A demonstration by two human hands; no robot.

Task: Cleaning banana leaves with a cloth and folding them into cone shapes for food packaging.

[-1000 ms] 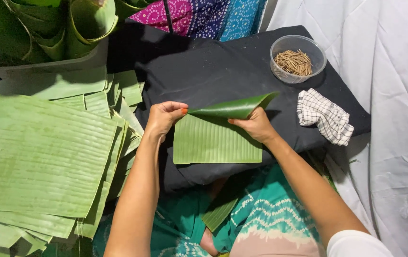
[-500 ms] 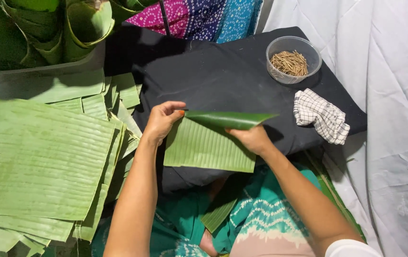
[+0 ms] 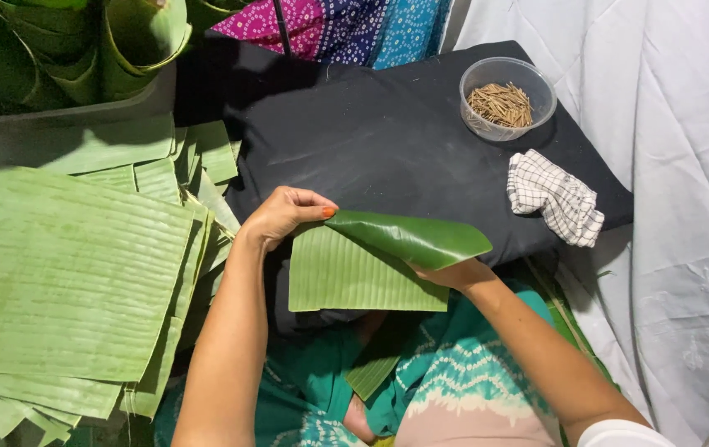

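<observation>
- Since the earlier frame, the folded flap of the leaf piece (image 3: pixel 354 277) had swung further right, its tip now pointing toward the checked cloth (image 3: pixel 555 195).
- The leaf piece was green and ribbed, with a glossy darker flap, lying at the near edge of the black board (image 3: pixel 387 141).
- The left hand (image 3: pixel 284 213) pinched the fold's corner with curled fingers.
- The right hand (image 3: pixel 454 273) gripped the leaf from beneath, mostly hidden.
- A stack of leaves (image 3: pixel 64 273) lay to the left.

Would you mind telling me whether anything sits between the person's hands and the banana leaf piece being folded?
Nothing visible does: the left hand pinches the banana leaf piece at its folded corner, and the right hand holds it from beneath, mostly hidden by the fold.
</observation>
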